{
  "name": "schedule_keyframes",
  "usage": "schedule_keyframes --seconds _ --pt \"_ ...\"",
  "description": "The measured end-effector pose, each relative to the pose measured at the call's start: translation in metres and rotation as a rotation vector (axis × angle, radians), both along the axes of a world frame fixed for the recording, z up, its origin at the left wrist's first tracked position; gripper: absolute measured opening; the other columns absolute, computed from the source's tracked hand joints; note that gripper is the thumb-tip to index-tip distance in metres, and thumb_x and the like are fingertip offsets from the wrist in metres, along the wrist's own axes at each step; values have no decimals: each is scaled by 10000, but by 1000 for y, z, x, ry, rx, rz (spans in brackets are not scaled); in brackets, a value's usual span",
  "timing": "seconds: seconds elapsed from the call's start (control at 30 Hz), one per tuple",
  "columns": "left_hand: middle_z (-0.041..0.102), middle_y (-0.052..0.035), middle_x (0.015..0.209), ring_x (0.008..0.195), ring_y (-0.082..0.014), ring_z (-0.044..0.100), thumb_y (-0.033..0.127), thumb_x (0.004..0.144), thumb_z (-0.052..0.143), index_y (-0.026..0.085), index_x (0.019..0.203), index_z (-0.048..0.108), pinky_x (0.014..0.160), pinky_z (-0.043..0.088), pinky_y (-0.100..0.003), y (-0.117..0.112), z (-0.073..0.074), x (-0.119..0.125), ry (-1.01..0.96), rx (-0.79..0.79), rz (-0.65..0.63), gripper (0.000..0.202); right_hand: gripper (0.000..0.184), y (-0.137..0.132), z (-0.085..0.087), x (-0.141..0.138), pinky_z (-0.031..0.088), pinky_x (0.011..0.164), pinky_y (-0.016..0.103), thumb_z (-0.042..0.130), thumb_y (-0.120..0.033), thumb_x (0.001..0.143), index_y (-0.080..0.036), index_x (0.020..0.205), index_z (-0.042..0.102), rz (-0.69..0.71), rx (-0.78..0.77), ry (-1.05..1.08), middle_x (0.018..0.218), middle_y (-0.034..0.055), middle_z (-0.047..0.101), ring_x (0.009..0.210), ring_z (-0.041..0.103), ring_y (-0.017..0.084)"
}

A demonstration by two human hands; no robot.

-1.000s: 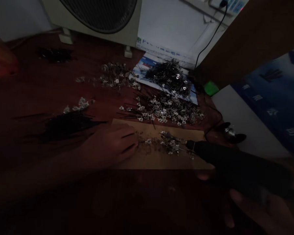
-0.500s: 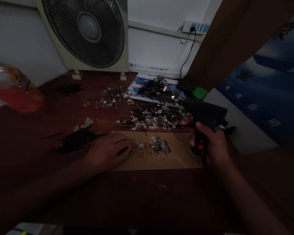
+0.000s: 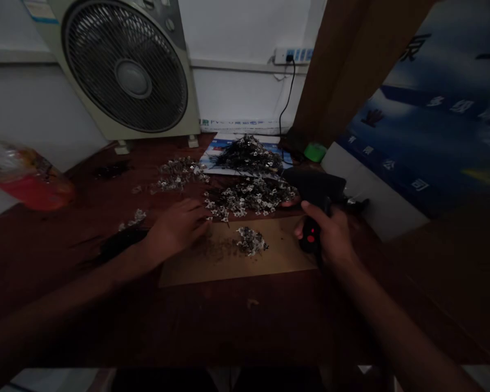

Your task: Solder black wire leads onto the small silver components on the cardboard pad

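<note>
The right hand [image 3: 326,235] grips a black glue gun [image 3: 314,187], while the left hand's [image 3: 175,228] open fingers could scatter the loose metal pieces [image 3: 249,198] by brushing them.

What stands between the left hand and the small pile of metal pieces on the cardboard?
Nothing solid stands in the way: between the left hand and the small pile of metal pieces lie only scattered dark specks on the cardboard sheet.
</note>
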State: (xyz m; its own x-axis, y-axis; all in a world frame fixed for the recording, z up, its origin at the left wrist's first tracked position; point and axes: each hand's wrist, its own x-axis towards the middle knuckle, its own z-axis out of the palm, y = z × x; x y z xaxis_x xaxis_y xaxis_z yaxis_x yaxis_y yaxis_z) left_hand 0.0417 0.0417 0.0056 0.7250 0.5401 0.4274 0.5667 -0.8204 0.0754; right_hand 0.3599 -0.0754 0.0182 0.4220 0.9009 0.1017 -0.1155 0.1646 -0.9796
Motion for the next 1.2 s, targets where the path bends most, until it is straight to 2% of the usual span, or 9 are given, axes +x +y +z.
schedule_keyframes --seconds 0.07,0.17,0.27,0.37,0.67,0.8,0.87,1.03,1.2 --pt "742 -105 1070 1018 -252 687 353 1086 544 175 1113 772 937 564 -413 -4 3 13 6 -15 -55 291 198 0 -2 -1 455 387 189 768 -326 1003 -134 1026 730 29 -22 -5 757 -17 743 435 592 81" --pt "745 -68 1100 1017 -200 697 390 1096 571 229 1161 780 898 568 -333 -24 3 32 16 -61 -217 272 186 0 -3 -2 449 384 182 757 -316 1017 -131 1016 739 56 -31 -11 665 -46 681 435 589 86" --pt "755 -60 1119 1033 -189 708 314 1089 596 205 1150 762 914 560 -321 -40 -1 47 37 -108 -289 208 178 -1 -2 -3 461 391 183 756 -308 1017 -132 1032 736 52 -21 -9 761 -20 731 456 602 81" --pt "755 -55 1077 991 -177 711 267 1094 578 196 1080 762 881 547 -307 -43 -6 51 28 -134 -306 197 170 -2 0 -3 486 407 193 751 -301 1016 -133 1029 724 60 -30 -11 844 4 765 469 614 80" --pt "754 -31 984 879 -158 684 270 1102 571 198 1006 742 793 511 -287 -31 -13 21 -13 16 -355 209 221 -2 -3 -3 464 396 195 777 -347 991 -132 1023 731 40 -21 -37 861 22 788 465 613 83" --pt "763 -42 1001 926 -174 707 292 1099 585 199 1020 758 841 522 -311 -33 -9 3 10 -23 -357 212 226 -2 -3 -4 455 399 191 778 -350 993 -129 1023 743 50 -22 -62 913 34 797 469 613 75" --pt "767 -43 1022 954 -164 722 318 1097 600 205 1050 764 859 536 -291 -36 -7 -2 11 -69 -334 205 234 -3 -2 -5 455 400 195 781 -363 990 -137 1042 746 50 -39 -66 848 14 778 471 611 84" --pt "766 -55 1117 994 -166 728 351 1089 611 231 1185 758 856 551 -272 -36 -13 2 -3 -152 -320 212 248 -5 0 -5 423 385 196 788 -406 980 -159 993 768 56 -100 -90 596 -35 674 453 590 108" --pt "764 -39 1062 964 -158 716 309 1103 571 226 1070 780 850 529 -259 -32 -20 9 17 -165 -329 227 276 -3 -3 -2 436 387 203 804 -416 947 -151 1015 770 39 -105 -107 666 -11 730 463 614 114"
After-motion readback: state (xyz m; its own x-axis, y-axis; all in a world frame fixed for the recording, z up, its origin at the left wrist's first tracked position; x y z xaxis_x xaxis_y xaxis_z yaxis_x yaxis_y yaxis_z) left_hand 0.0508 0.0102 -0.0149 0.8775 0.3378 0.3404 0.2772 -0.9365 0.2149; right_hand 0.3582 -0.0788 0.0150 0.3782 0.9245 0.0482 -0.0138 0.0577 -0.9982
